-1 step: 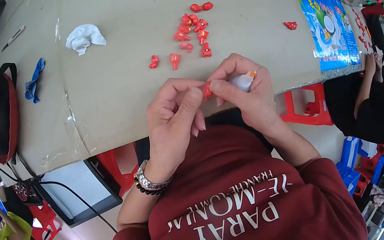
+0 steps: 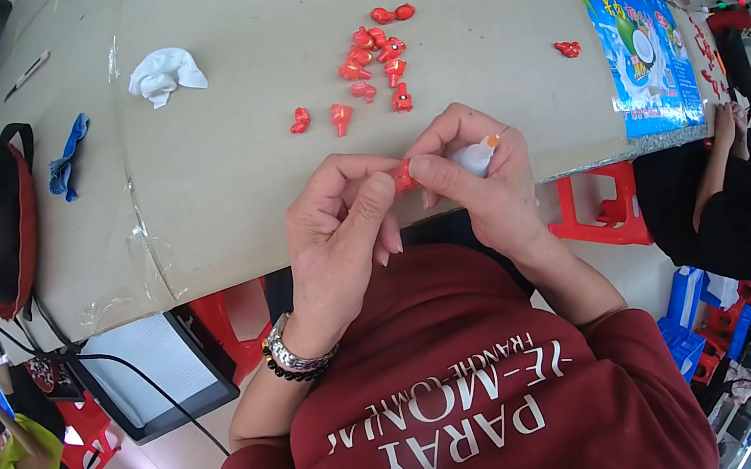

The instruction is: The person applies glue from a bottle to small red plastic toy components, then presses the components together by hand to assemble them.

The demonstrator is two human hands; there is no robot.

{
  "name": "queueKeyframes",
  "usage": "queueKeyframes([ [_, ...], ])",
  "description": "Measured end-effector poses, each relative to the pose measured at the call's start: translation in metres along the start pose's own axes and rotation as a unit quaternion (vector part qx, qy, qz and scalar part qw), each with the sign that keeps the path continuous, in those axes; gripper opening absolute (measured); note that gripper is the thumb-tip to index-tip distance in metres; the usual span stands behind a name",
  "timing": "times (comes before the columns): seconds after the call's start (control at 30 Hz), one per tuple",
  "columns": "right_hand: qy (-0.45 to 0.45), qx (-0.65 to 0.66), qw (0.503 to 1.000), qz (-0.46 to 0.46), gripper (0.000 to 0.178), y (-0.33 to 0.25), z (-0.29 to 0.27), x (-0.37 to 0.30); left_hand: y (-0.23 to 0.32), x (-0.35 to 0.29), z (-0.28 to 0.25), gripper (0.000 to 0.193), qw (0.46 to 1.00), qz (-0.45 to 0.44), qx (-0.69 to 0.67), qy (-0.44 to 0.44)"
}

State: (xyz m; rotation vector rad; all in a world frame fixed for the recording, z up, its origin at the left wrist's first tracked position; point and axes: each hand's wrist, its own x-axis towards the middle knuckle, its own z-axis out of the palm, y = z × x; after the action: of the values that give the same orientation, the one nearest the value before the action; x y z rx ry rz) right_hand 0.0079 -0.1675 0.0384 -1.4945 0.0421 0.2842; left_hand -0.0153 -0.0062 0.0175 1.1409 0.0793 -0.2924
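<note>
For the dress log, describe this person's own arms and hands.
The left hand and right hand wear no gloves. The dark red sleeves are short. On the left wrist sit a silver metal band and a bracelet of dark and yellowish beads; the right wrist shows nothing worn.

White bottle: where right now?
Head view, right of centre: the white bottle sits in the right hand, just right of the red piece the left hand pinches.

Fingers (image 2: 373,197) pinch a red piece (image 2: 404,176) above the table's edge (image 2: 432,213).
</note>
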Motion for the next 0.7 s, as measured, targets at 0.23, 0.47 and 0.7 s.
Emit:
queueKeyframes([
  [0.23,0.003,0.05,0.999,0.016,0.011,-0.002,0.002,-0.008,-0.001,-0.01,0.006,0.016,0.998,-0.021,-0.048,0.03],
  [0.47,-0.002,0.031,0.999,0.006,0.014,-0.001,-0.003,-0.012,0.0,-0.012,0.008,0.013,0.998,-0.018,-0.064,0.018],
  [0.7,-0.001,0.004,1.0,-0.008,0.011,0.001,-0.002,-0.015,-0.003,-0.014,0.005,0.012,0.999,-0.009,-0.046,0.005],
])
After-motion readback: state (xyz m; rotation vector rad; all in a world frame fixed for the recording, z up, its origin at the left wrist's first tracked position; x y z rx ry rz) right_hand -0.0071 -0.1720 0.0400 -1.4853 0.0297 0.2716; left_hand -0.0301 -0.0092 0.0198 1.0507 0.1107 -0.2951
